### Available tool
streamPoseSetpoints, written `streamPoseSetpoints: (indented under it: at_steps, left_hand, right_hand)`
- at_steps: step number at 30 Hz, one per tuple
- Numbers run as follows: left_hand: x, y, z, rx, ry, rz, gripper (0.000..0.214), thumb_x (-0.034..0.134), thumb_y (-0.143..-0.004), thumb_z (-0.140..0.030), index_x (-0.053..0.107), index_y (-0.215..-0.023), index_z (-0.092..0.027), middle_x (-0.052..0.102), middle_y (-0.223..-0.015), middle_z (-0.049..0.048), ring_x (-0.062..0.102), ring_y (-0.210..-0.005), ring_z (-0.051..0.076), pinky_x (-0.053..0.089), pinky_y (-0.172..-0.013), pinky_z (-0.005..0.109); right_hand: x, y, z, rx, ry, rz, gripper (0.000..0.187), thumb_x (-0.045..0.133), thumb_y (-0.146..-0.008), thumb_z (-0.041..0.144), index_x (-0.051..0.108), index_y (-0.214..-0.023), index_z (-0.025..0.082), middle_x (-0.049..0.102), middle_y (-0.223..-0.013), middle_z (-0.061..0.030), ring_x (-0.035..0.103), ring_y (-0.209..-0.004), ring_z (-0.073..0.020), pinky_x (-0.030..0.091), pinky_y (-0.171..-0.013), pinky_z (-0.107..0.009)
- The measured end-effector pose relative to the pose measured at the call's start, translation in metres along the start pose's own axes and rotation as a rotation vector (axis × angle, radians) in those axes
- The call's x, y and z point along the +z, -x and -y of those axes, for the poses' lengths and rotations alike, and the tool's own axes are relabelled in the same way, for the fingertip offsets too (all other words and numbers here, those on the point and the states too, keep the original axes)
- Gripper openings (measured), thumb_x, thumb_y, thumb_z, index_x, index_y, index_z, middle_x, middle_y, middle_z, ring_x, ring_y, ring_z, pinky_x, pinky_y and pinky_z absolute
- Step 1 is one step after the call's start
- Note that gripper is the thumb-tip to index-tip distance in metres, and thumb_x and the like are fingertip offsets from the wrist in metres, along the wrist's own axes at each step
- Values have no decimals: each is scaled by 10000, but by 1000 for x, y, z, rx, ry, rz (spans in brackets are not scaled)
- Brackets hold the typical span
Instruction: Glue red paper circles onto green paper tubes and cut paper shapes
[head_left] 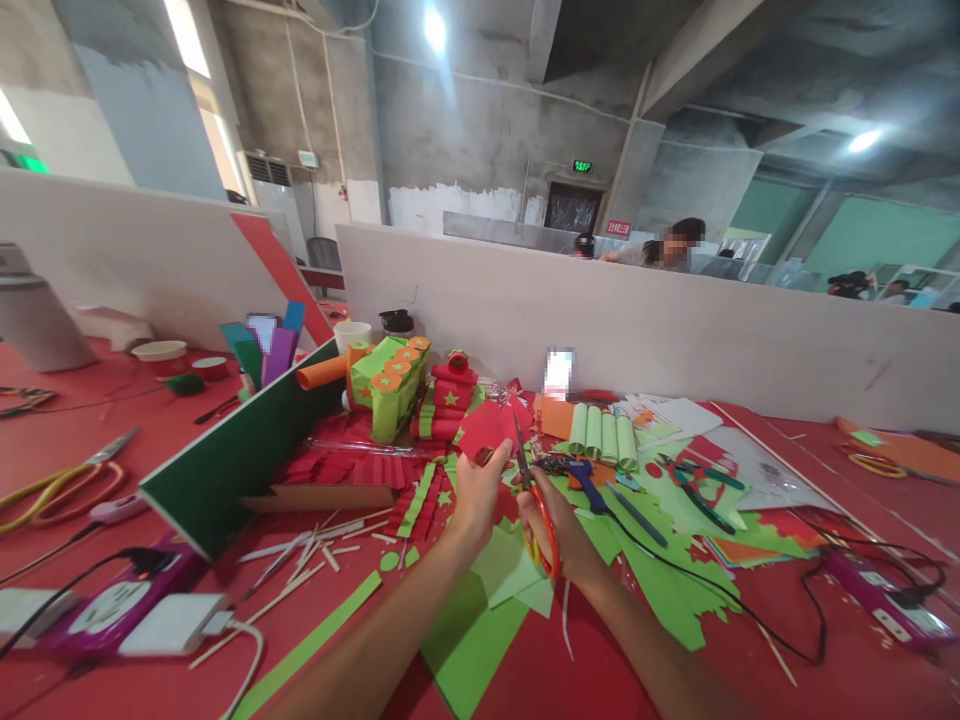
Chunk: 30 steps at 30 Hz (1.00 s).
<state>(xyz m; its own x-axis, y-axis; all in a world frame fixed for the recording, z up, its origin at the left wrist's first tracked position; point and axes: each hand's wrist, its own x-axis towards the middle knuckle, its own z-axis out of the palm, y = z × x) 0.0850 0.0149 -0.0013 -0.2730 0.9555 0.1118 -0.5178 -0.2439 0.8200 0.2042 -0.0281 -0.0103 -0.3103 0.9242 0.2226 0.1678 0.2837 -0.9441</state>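
My left hand (482,492) pinches a piece of red paper (484,428) and holds it up above the cluttered red table. In my right hand (559,525) is a pair of scissors (545,520) with red and yellow handles. Their blades point up and away from me, beside the right edge of the red paper. Whether the blades touch the paper I cannot tell. Green paper sheets (480,625) lie below my hands. Just beyond the red paper stand red paper rolls with green stars (450,398).
A blue glue gun (587,484) with a black cord and green-handled pliers (701,492) lie to the right. Rolled green papers (602,437) sit behind them. Leftward are a dark green board (240,460), thin sticks (300,555) and a purple power strip (112,605). A white partition (675,340) bounds the back.
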Motion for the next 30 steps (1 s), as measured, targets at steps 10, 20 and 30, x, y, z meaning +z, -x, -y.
streamPoseSetpoints:
  at_steps: [10, 20, 30]
  left_hand:
    - [-3, -6, -3, -10, -9, 57, 333, 820, -619, -374, 636, -786, -151, 646, -712, -6, 608, -631, 140, 489, -641, 275]
    - [-2, -5, -12, -51, -16, 90, 299, 814, -621, -330, 581, -664, -148, 602, -648, -21, 574, -616, 123, 502, -650, 260]
    - [-7, -10, -13, -67, -79, 98, 341, 815, -615, -349, 530, -650, -164, 528, -586, -55, 516, -555, 101, 455, -597, 235]
  right_hand:
    - [-9, -4, -4, 23, -9, 23, 533, 442, -902, 676, 493, -1151, 207, 402, -626, 67, 396, -480, -106, 356, -463, -226]
    - [-13, -4, -3, -3, 63, 21, 514, 443, -916, 653, 500, -1149, 199, 386, -601, 69, 366, -478, -108, 307, -454, -223]
    - [-24, -3, -3, 17, 86, 61, 494, 463, -920, 634, 494, -1164, 205, 364, -611, 77, 333, -475, -95, 283, -447, -212]
